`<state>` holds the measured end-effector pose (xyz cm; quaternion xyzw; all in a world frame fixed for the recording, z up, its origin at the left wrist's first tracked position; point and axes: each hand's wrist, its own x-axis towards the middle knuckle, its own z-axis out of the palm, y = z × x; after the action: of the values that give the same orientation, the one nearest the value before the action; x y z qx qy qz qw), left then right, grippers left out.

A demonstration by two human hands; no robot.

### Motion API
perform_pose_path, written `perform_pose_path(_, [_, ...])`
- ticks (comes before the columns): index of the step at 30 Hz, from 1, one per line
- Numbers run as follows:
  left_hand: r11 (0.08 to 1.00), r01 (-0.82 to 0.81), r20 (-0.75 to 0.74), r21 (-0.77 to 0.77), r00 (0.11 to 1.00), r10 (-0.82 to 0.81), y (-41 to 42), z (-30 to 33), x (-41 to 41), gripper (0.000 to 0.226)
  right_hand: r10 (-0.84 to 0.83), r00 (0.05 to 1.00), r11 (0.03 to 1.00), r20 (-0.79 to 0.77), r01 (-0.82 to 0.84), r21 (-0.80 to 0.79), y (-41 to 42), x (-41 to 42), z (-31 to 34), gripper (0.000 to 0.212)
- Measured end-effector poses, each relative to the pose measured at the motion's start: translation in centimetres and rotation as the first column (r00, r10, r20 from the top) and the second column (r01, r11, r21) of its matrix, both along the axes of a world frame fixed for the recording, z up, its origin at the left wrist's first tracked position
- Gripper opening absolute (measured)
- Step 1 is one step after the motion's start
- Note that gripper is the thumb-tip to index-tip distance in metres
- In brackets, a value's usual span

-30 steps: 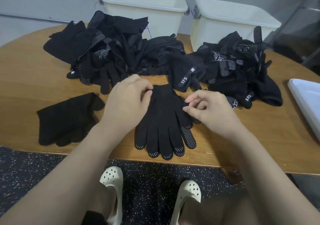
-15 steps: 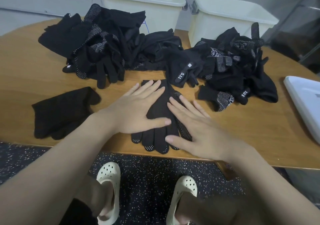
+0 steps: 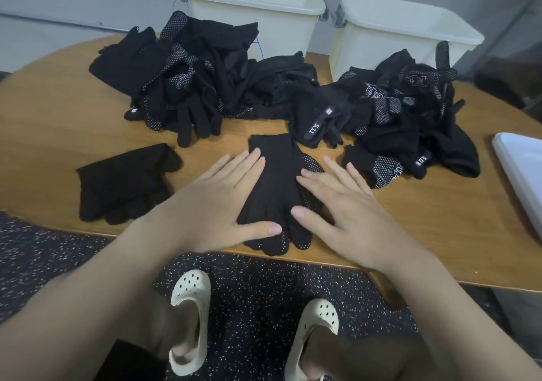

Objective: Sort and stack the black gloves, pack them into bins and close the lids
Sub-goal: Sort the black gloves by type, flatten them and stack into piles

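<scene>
Sprawled across the rounded wooden table point(image 3: 52, 111), from its back edge forward: a big tangled heap of black fabric gloves point(image 3: 211, 87), some dotted white on the palms, plainly unsorted. Stood behind that heap, just past the table's far edge, two cream plastic bins point(image 3: 258, 20), open-topped and, as far as could be seen, nothing showing above the rims. Poked in at the table's right edge, a flat white plastic lid point(image 3: 522, 169), not yet on any bin. Lay alone on the table's left side, well clear of the heap, a small flat stack of plain black gloves point(image 3: 123, 181). Sat at the table's near edge, dead centre, a flattened pair of dotted black knit gloves point(image 3: 275, 181), fingertips reaching the rim. Pressed down on its left half, the left hand point(image 3: 214, 204), fingers straight and slightly spread, thumb laid across the glove fingers. Pressed on its right half, the right hand point(image 3: 346, 213), fingers likewise straight and splayed, gripping nothing. Looked like smoothing a matched pair. Judged early going: one small stack made, one pair in hand, the bulk left to sort, nothing packed, no lids closed.
</scene>
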<state>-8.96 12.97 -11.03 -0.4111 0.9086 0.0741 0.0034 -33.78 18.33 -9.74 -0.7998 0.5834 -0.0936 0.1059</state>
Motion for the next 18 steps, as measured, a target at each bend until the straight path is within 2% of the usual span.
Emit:
perform_pose_path(3, [1.0, -0.004, 0.042, -0.019, 0.999, 0.004, 1.3, 0.2, 0.9, 0.109, -0.039, 0.999, 0.991, -0.03, 0.035, -0.127, -1.1, 1.1, -0.7, 0.079])
perform_pose_path(5, [1.0, -0.006, 0.043, 0.021, 0.999, 0.005, 1.8, 0.4, 1.5, 0.108, -0.037, 0.998, 0.986, -0.043, 0.03, -0.165, -1.4, 1.6, -1.2, 0.077])
perform_pose_path(7, [0.996, -0.025, -0.041, 0.091, 0.999, 0.029, 1.9, 0.6, 2.1, 0.103, -0.033, 0.999, 0.986, -0.029, 0.028, -0.163, -1.4, 1.7, -1.2, 0.078])
perform_pose_path(9, [0.987, -0.075, -0.229, 0.14, 0.968, 0.105, 1.3, 0.8, 2.3, 0.09, -0.031, 0.999, 0.99, -0.023, 0.028, -0.14, -1.3, 1.4, -1.0, 0.083])
perform_pose_path(11, [0.986, -0.137, -0.366, 0.099, 0.916, 0.164, -0.3, 0.8, 1.8, 0.07, -0.02, 0.999, 0.994, -0.03, 0.017, -0.111, -1.1, 1.2, -0.9, 0.088])
perform_pose_path(14, [0.983, -0.18, -0.413, 0.02, 0.894, 0.173, -3.4, 0.7, 0.0, 0.049, -0.011, 1.0, 0.997, -0.028, 0.009, -0.072, -0.5, 1.1, -0.7, 0.092])
perform_pose_path(18, [0.975, -0.22, -0.438, 0.012, 0.876, 0.203, -6.4, 0.1, -1.4, 0.038, -0.012, 0.999, 0.998, 0.03, 0.014, -0.058, 0.0, 0.9, -0.6, 0.093])
